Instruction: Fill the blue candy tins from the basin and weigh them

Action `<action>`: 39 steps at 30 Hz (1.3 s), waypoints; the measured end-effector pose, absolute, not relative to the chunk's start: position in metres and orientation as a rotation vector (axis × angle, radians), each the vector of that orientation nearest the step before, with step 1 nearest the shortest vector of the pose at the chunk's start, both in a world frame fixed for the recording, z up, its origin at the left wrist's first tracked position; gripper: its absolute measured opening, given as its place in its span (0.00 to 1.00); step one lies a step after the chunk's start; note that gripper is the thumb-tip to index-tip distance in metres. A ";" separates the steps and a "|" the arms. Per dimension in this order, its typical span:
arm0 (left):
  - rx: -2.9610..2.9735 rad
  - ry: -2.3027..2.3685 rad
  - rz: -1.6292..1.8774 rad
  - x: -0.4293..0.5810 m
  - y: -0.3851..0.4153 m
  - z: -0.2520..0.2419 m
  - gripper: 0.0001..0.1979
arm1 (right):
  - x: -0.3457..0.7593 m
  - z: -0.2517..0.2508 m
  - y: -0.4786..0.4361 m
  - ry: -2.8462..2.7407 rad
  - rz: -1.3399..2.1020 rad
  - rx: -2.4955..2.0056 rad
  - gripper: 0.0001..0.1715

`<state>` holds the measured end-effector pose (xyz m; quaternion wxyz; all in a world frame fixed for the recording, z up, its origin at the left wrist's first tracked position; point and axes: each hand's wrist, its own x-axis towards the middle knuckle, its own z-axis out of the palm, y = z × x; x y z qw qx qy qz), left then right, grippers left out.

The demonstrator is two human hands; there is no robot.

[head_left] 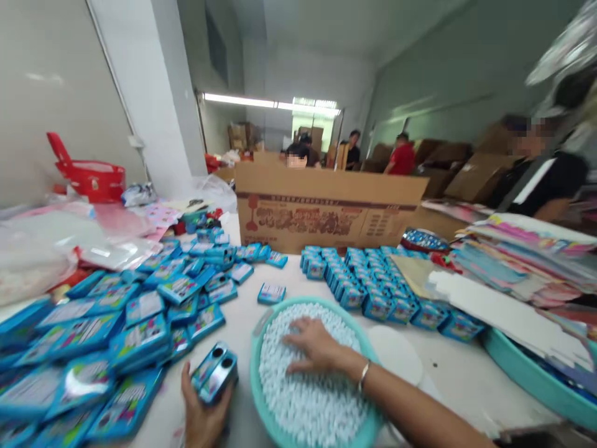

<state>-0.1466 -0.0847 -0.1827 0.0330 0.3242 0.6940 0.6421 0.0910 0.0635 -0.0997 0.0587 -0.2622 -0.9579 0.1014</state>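
Hands are set apart: a small two-holed blue box [217, 376] is gripped in the left hand [205, 415], beside the basin [255, 367]; pale pellets [317, 407] in it are touched by the spread right hand [313, 345]. Scooping seems underway; a closing grasp would be called for.

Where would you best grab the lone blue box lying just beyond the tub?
Probably take the blue box by its left and right ends, from above: it lies flat, broad face up, both ends free, while the turquoise tub sits close at its near side.
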 end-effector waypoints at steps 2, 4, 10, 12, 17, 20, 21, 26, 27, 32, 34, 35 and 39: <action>0.896 2.134 1.922 -0.144 -0.096 -0.162 0.53 | 0.097 -0.088 0.057 -2.890 0.446 -0.862 0.38; 0.837 2.074 1.965 -0.141 -0.098 -0.131 0.55 | 0.101 -0.086 0.049 -2.880 0.595 -0.866 0.40; 1.377 1.736 1.648 -0.125 -0.083 -0.047 0.47 | 0.102 -0.099 0.037 -2.444 0.955 -1.134 0.18; 1.748 1.711 1.393 -0.116 -0.072 -0.035 0.43 | 0.098 -0.100 0.043 -2.152 1.213 -1.210 0.12; 2.239 1.731 0.712 -0.097 -0.037 -0.034 0.46 | 0.097 -0.088 0.050 -1.222 1.917 -1.238 0.10; 2.278 1.775 0.508 -0.086 -0.026 -0.041 0.47 | 0.092 -0.079 0.045 -0.691 1.951 -1.147 0.17; 2.279 1.783 0.478 -0.083 -0.024 -0.043 0.47 | 0.088 -0.076 0.042 -0.571 1.899 -1.094 0.19; 2.207 1.851 0.549 -0.073 -0.025 -0.049 0.48 | 0.061 -0.062 0.024 -0.474 1.659 -0.863 0.19; 2.188 1.858 0.598 -0.073 -0.026 -0.050 0.48 | 0.058 -0.058 0.022 -0.508 1.608 -0.825 0.18; 2.089 1.752 0.965 -0.077 -0.030 -0.061 0.47 | 0.052 -0.036 0.023 -0.674 1.486 -0.779 0.12; 2.046 1.698 1.095 -0.077 -0.031 -0.064 0.45 | 0.052 -0.029 0.027 -0.704 1.482 -0.774 0.11; 2.024 1.679 1.145 -0.076 -0.031 -0.064 0.45 | 0.052 -0.026 0.029 -0.712 1.482 -0.767 0.11; 1.962 1.629 1.274 -0.073 -0.030 -0.061 0.42 | 0.051 -0.018 0.034 -0.733 1.471 -0.727 0.10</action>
